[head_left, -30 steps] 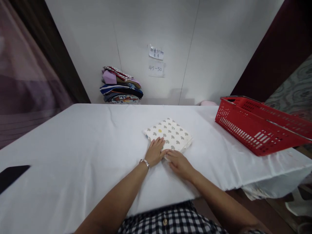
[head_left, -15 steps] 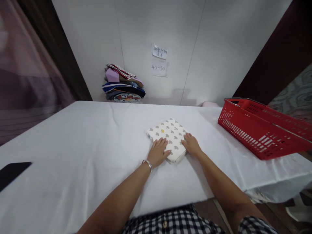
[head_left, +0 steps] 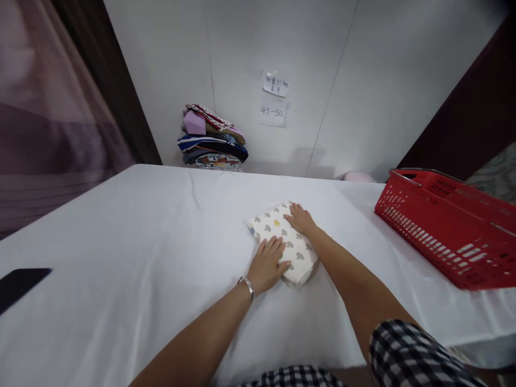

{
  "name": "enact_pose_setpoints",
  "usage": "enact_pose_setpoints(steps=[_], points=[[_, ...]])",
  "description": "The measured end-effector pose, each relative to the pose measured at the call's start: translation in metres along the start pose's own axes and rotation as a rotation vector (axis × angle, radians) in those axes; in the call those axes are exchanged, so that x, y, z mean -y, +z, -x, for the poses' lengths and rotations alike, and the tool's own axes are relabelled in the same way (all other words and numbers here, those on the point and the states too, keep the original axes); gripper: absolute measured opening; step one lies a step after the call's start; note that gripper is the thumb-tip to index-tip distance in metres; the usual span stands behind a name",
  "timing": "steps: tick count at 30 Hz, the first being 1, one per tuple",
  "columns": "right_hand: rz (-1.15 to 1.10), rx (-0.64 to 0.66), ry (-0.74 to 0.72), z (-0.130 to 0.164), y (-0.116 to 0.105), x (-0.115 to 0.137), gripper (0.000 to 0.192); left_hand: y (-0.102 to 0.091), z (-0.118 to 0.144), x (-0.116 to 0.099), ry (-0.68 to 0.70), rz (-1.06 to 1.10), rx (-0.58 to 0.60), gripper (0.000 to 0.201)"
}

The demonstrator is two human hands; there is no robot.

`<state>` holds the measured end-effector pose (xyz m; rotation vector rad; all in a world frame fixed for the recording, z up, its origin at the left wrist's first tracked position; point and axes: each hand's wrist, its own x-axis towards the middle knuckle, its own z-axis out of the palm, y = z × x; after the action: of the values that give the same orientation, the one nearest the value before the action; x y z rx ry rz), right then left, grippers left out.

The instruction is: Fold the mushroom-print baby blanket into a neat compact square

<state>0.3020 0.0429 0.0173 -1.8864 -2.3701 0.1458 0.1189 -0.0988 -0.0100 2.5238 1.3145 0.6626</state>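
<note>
A folded white cloth [head_left: 296,250] with grey cloud-like shapes and a small yellow figure lies on the white-covered table [head_left: 121,226]. My left hand [head_left: 269,264], with a silver bracelet at the wrist, rests on its near left edge, fingers stretched out. Flat across the far right corner lies my right hand [head_left: 300,219], its fingers spread and pointing away to the left. Both palms press on the cloth from above, and neither grips it. The parts of the cloth beneath the hands are hidden.
A red plastic basket [head_left: 447,231] stands at the table's right side. Beyond the back edge, a stack of folded fabrics [head_left: 213,140] rises against the wall. Paper signs [head_left: 274,112] hang there. A flat black object [head_left: 20,285] lies at the left edge.
My right hand has slid from the cloth's right edge to its far corner. My left hand stays on the near left edge. The camera view has shifted a little.
</note>
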Motion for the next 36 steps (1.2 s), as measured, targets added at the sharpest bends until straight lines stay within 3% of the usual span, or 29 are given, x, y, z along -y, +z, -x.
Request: enact_pose_setpoints(steps=[5, 9, 13, 18, 24, 29, 31, 36], points=[[0.016, 0.027, 0.001, -0.008, 0.012, -0.01, 0.06, 0.002, 0.0, -0.001, -0.014, 0.004, 0.003, 0.053], [0.023, 0.052, 0.024, -0.008, 0.003, -0.006, 0.058, 0.003, 0.001, -0.001, -0.011, 0.003, -0.008, 0.053], [0.038, 0.024, -0.018, -0.008, -0.007, 0.024, 0.059, 0.004, 0.001, 0.0, -0.004, -0.003, -0.006, 0.054], [0.002, 0.054, -0.319, -0.01, 0.006, 0.075, 0.061, 0.003, 0.0, -0.001, -0.024, 0.0, 0.0, 0.055], [-0.042, 0.069, -0.341, -0.015, 0.02, 0.082, 0.062, -0.001, -0.001, -0.004, -0.028, -0.026, 0.002, 0.055], [-0.072, 0.085, -0.36, -0.009, 0.013, 0.058, 0.062, -0.001, -0.001, -0.003, -0.02, -0.035, 0.01, 0.052], [-0.069, 0.074, -0.3, -0.004, 0.009, 0.032, 0.062, 0.0, -0.001, -0.002, -0.02, -0.039, 0.008, 0.052], [-0.19, 0.063, 0.017, 0.021, -0.001, -0.054, 0.064, 0.002, -0.002, -0.003, -0.021, -0.035, -0.003, 0.052]])
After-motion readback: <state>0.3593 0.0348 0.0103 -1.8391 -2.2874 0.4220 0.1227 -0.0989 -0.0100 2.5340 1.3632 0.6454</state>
